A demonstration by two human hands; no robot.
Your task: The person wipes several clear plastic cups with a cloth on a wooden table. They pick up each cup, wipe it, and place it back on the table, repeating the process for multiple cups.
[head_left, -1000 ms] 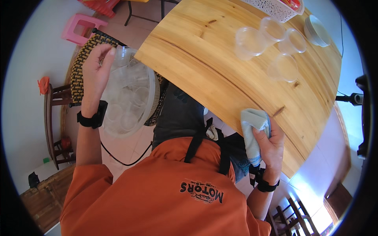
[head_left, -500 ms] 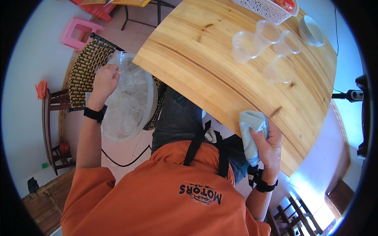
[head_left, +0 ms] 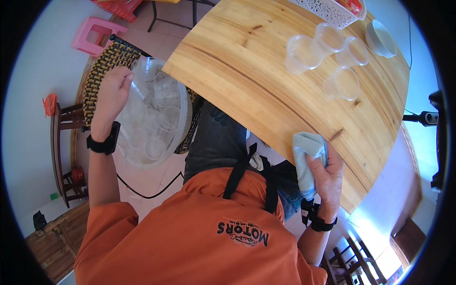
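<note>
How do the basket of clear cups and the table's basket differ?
The cup basket has a rounded rim; the table basket looks straight-sided. The cup basket holds clear cups, the table basket something red. The cup basket is beside the table, the table basket on it. Both are whitish.

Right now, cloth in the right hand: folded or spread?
Folded: the light-blue cloth forms a narrow, thick bundle gripped in the right hand. Can't tell how many layers.

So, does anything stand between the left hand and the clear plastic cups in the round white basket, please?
Nothing visible does: the left hand is close to the clear plastic cups in the round white basket.
</note>
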